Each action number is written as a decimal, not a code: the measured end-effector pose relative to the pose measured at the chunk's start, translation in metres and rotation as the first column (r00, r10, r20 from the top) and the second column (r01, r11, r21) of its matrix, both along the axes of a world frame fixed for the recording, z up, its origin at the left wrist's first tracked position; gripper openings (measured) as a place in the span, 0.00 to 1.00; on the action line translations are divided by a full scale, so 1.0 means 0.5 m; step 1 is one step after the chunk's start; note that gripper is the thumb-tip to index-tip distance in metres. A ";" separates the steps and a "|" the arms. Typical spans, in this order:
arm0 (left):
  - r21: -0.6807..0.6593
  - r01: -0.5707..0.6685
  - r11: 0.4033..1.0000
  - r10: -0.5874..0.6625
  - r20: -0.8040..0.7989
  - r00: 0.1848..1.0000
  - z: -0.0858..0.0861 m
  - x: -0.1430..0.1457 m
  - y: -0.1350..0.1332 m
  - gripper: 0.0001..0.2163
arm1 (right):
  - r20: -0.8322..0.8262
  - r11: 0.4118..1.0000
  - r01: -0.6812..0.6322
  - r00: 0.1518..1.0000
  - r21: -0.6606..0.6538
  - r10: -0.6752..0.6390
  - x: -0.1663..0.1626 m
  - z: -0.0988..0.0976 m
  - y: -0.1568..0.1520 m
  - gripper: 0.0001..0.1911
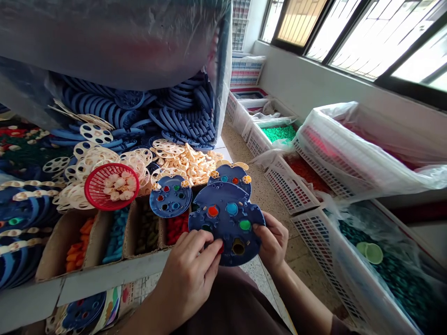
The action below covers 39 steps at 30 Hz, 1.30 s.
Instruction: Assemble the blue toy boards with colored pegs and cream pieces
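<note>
Blue plate: The big blue plate (225, 232) is in front of the person, over the lap, tipped so I can see its top side.
Bits on it: An orange-red bit (213, 211), a light blue bit (232, 208), a green bit (245, 225), a brown bit (238, 247) and a red bit (221, 247), low on the left.
Right hand: This hand (274, 238) pinches the plate's right edge, thumb on top.
Left hand: This hand (192, 258) has bent fingers close together, with a fingertip at the red bit. I cannot tell if they pinch it.
Other plates: A smaller blue plate (171, 197) is just left of the big one. Another blue plate (232, 177) peeks out behind it.
Box row: Cardboard boxes (91, 239) hold orange bits (78, 246), light blue bits (117, 235), olive bits (148, 232) and red bits (177, 228).
Red basket: This basket (90, 193) has pale bits (120, 186) inside.
Cream pile: Lots of cream bits (195, 165) lie behind the boxes.
By the windows: White crates (316, 244) stand on the floor to the right.
</note>
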<state>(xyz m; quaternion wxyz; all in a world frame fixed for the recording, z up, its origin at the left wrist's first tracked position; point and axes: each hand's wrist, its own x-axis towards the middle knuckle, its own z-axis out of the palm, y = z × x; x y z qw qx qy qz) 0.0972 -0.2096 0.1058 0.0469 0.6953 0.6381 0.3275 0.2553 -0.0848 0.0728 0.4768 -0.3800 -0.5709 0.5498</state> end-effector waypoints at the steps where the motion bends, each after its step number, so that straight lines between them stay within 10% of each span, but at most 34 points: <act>1: -0.007 0.006 1.000 -0.006 -0.002 1.000 -0.001 0.000 -0.001 0.10 | -0.008 1.000 -0.003 1.000 0.002 0.003 -0.001 0.000 -0.001 0.12; 22: 0.020 0.104 0.994 -0.105 0.031 0.994 0.007 0.023 0.022 0.11 | -0.045 0.984 -0.144 0.988 0.106 0.149 -0.029 -0.007 -0.009 0.17; 27: 0.099 -0.013 0.995 0.004 0.092 0.996 0.009 0.007 0.027 0.12 | -0.063 0.982 -0.165 0.983 0.089 0.171 -0.023 -0.006 -0.003 0.17; 31: 0.174 -0.355 0.918 0.333 0.147 0.931 -0.005 -0.045 0.041 0.22 | -0.070 0.972 -0.210 0.973 0.105 0.218 -0.019 -0.013 -0.006 0.18; 33: 0.027 -0.447 0.894 0.428 0.244 0.870 -0.011 -0.074 0.052 0.26 | -0.061 0.966 -0.230 0.969 0.114 0.238 -0.018 -0.016 -0.008 0.18; 36: -0.342 -0.272 0.899 0.410 0.446 0.795 -0.009 -0.092 0.066 0.24 | -0.054 0.967 -0.219 0.972 0.130 0.228 -0.014 -0.020 -0.009 0.17; 39: -0.412 -0.192 0.891 0.401 0.513 0.759 0.004 -0.074 0.069 0.20 | -0.055 0.975 -0.198 0.977 0.103 0.205 0.000 -0.030 -0.001 0.15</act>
